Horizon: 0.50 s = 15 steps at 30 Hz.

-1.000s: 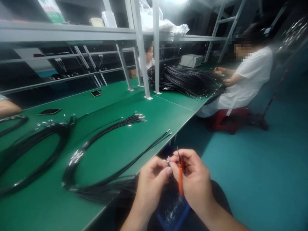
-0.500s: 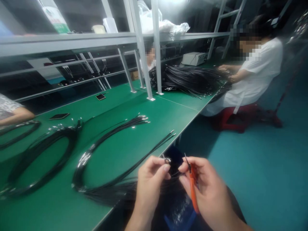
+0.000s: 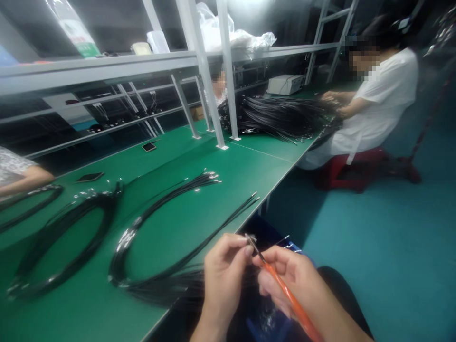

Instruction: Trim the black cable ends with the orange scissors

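My left hand is closed in a pinch on a black cable end with a small, blurred fitting, just beyond the table edge. My right hand is closed around an orange-handled hand tool with a narrow dark metal tip; its exact kind is unclear. That tip meets the cable end at my left fingertips. Beside my left hand, a curved bundle of black cables lies on the green table, some with silver ends. Part of the bundle passes behind my left wrist.
More cable coils lie to the left, near a person's arm. A thick cable pile rests farther back, where a seated co-worker handles it. Shelf posts rise from the table. A blue bin is below my hands.
My right hand has tilted and brought the orange-handled tool leftward, so its tip now meets the cable end. My left hand has barely moved.
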### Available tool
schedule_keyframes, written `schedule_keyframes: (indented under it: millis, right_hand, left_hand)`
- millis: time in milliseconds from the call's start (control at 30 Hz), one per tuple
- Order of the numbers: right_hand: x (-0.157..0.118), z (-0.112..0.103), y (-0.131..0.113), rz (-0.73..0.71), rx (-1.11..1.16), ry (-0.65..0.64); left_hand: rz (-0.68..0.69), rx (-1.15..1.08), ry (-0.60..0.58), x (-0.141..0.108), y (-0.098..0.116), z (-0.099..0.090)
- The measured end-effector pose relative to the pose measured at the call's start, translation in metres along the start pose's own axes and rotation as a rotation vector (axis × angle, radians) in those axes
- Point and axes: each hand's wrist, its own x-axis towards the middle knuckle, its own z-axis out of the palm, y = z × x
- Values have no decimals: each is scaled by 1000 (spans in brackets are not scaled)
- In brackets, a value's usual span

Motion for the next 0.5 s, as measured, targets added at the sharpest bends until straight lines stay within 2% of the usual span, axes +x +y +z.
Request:
schedule_keyframes:
  millis: [300, 500]
  right_hand:
    - [0, 3, -3, -58, 25, 19]
    - [3, 6, -4, -28, -22, 79]
  left_hand:
    - [-11, -9, -23, -1, 2, 2]
    - [-36, -35, -34, 1, 4, 4]
